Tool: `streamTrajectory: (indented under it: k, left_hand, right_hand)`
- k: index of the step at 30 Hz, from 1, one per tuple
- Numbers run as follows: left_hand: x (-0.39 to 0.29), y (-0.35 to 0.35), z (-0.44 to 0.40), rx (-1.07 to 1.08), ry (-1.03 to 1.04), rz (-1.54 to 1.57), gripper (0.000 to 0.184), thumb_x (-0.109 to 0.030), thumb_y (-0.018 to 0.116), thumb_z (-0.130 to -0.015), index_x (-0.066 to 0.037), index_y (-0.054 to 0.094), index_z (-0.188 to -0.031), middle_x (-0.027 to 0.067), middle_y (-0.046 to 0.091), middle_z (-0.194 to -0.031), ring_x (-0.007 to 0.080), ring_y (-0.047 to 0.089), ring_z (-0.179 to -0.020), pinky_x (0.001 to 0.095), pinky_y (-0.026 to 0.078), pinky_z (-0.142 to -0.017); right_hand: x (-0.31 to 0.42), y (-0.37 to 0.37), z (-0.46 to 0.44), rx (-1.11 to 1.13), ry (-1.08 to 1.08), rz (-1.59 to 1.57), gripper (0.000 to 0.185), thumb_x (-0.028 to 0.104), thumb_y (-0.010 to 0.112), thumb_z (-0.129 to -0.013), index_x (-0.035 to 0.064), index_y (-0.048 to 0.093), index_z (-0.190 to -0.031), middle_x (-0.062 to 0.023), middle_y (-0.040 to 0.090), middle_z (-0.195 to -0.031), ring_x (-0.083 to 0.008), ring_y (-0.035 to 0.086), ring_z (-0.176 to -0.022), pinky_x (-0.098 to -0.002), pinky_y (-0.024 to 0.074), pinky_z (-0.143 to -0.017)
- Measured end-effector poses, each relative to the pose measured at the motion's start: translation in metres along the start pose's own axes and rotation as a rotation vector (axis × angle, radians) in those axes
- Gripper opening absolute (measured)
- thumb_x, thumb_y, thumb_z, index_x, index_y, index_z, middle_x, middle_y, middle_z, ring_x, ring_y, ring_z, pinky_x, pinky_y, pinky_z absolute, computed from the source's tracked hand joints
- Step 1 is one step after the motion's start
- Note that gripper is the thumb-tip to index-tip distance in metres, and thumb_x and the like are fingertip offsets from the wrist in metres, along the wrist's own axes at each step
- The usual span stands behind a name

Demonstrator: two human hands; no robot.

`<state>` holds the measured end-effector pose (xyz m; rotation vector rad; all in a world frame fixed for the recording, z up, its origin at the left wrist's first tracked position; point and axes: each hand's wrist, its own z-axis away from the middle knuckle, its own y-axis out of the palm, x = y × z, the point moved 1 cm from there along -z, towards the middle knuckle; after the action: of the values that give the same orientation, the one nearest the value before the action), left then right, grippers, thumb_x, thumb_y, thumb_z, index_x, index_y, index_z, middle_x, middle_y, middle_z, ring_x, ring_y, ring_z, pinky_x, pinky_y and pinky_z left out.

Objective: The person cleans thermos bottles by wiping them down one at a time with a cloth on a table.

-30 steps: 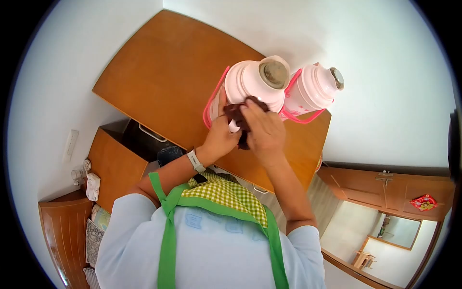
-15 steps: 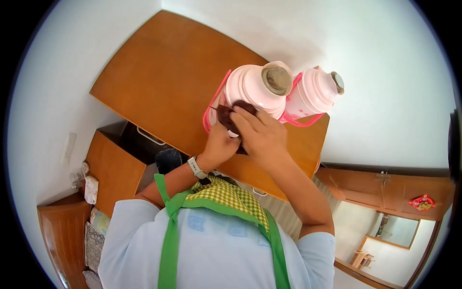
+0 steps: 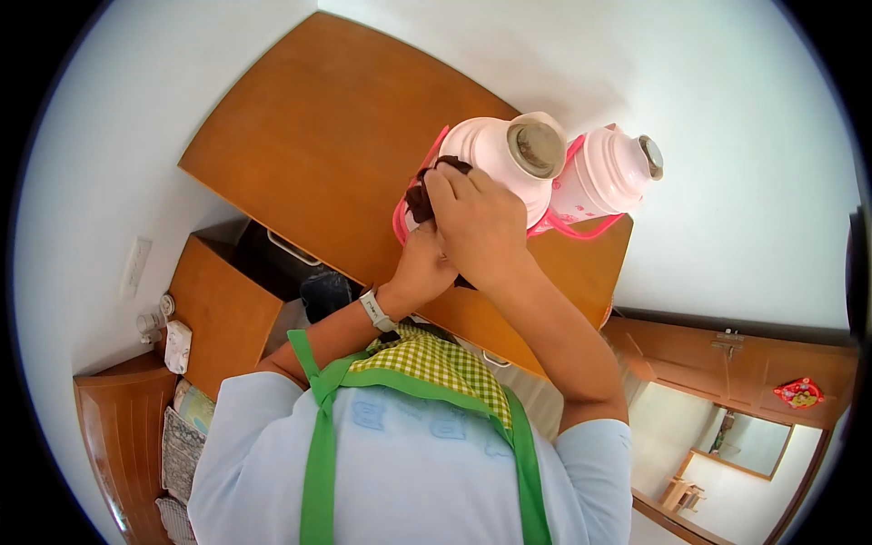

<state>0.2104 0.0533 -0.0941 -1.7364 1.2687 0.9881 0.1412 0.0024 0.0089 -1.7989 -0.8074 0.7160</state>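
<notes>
A pink thermos [image 3: 486,145] with a grey-brown stopper stands at the front of the wooden cabinet top. My right hand [image 3: 481,222] presses a dark brown cloth [image 3: 420,202] against the left side of its body, just under the shoulder. Below it, my left hand [image 3: 422,268] is at the thermos's near side, partly covered by my right hand; its fingers are mostly hidden. A second pink thermos [image 3: 604,173] stands behind to the right, with its pink handle lowered.
The wooden cabinet top [image 3: 336,118] reaches to the wall. An open drawer [image 3: 263,259] shows at the left, beside a lower wooden cabinet [image 3: 222,304] and a tissue pack [image 3: 178,347]. A wooden door [image 3: 727,354] is at the right.
My right hand and the cloth have moved up and to the left across the thermos body. My left hand has stayed near the thermos's near side.
</notes>
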Motion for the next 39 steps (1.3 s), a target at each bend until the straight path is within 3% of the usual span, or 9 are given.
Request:
streamTrajectory:
  k: [3,6,12,19,22,24,27,34,39]
  left_hand:
    - [0.006,0.001,0.004,0.060,0.002,-0.026,0.049,0.000,0.062,-0.075,0.001,0.052,-0.123,0.0230,0.065,-0.089,0.0385,0.063,-0.078,0.0411,0.051,-0.068]
    - [-0.018,-0.005,-0.003,0.044,-0.324,0.150,0.108,0.008,0.063,-0.072,-0.009,-0.010,-0.150,0.0213,0.064,-0.100,0.0329,0.066,-0.086,0.0385,0.052,-0.075]
    - [0.000,-0.001,-0.002,0.011,-0.159,-0.015,0.109,0.008,0.066,-0.071,-0.005,-0.008,-0.150,0.0251,0.036,-0.140,0.0323,0.062,-0.104,0.0358,0.050,-0.087]
    - [-0.008,-0.001,-0.002,0.042,-0.240,0.195,0.106,0.008,0.063,-0.073,-0.005,-0.009,-0.150,0.0259,0.030,-0.144,0.0332,0.062,-0.104,0.0358,0.050,-0.086]
    - [-0.009,-0.004,-0.001,0.025,-0.157,0.130,0.101,0.003,0.062,-0.079,-0.007,-0.007,-0.150,0.0207,0.064,-0.110,0.0281,0.066,-0.096,0.0340,0.050,-0.083]
    - [-0.010,-0.005,-0.001,0.108,-0.325,0.219,0.092,0.000,0.062,-0.080,0.001,0.001,-0.149,0.0285,0.043,-0.136,0.0346,0.060,-0.110,0.0388,0.049,-0.088]
    - [0.011,-0.002,-0.001,0.132,-0.014,-0.171,0.077,-0.009,0.062,-0.083,0.001,0.021,-0.146,0.0285,0.047,-0.132,0.0350,0.058,-0.113,0.0431,0.047,-0.091]
    - [0.002,0.000,0.007,0.099,-0.234,-0.034,0.040,-0.011,0.064,-0.083,0.001,0.053,-0.119,0.0214,0.052,-0.126,0.0335,0.056,-0.114,0.0399,0.043,-0.097]
    - [0.011,0.004,0.003,0.044,-0.187,0.260,0.076,-0.006,0.062,-0.086,0.001,0.016,-0.146,0.0193,0.037,-0.144,0.0268,0.054,-0.117,0.0362,0.048,-0.092]
  right_hand:
    - [-0.014,-0.004,0.039,-0.252,-0.048,-0.155,0.043,-0.001,0.065,-0.060,0.0103,0.065,-0.102,-0.0007,0.068,-0.107,-0.0184,0.060,-0.074,-0.0289,0.0508,-0.060]
    - [-0.038,-0.005,0.079,-0.274,-0.086,-0.190,0.039,0.006,0.063,-0.065,0.0096,0.066,-0.103,-0.0018,0.068,-0.109,-0.0177,0.057,-0.069,-0.0290,0.0504,-0.058]
    - [-0.046,0.009,0.102,-0.437,-0.057,-0.297,0.047,-0.005,0.061,-0.060,0.0040,0.065,-0.107,-0.0092,0.068,-0.111,-0.0217,0.057,-0.069,-0.0305,0.0500,-0.061]
    - [-0.029,0.013,0.072,-0.552,-0.024,-0.287,0.050,-0.004,0.061,-0.061,0.0005,0.062,-0.110,-0.0135,0.067,-0.107,-0.0251,0.059,-0.070,-0.0324,0.0508,-0.064]
    - [-0.022,0.010,0.064,-0.529,0.029,-0.305,0.048,-0.003,0.061,-0.062,0.0006,0.062,-0.110,-0.0137,0.066,-0.106,-0.0264,0.059,-0.071,-0.0334,0.0513,-0.065]
    - [-0.016,0.012,0.055,-0.529,0.045,-0.270,0.047,-0.002,0.061,-0.063,-0.0001,0.061,-0.110,-0.0140,0.066,-0.105,-0.0268,0.059,-0.072,-0.0340,0.0517,-0.066]
    - [-0.002,0.009,0.028,-0.484,0.051,-0.174,0.043,0.004,0.063,-0.065,-0.0020,0.060,-0.108,-0.0138,0.065,-0.103,-0.0269,0.060,-0.076,-0.0344,0.0525,-0.068]
    - [0.002,0.004,0.013,-0.281,0.248,-0.156,0.044,0.003,0.066,-0.061,0.0054,0.062,-0.105,-0.0070,0.066,-0.101,-0.0231,0.062,-0.083,-0.0329,0.0522,-0.071]
    - [-0.040,-0.002,0.073,-0.440,0.071,-0.255,0.041,0.004,0.063,-0.064,0.0053,0.063,-0.105,-0.0065,0.067,-0.099,-0.0216,0.058,-0.075,-0.0304,0.0509,-0.065]
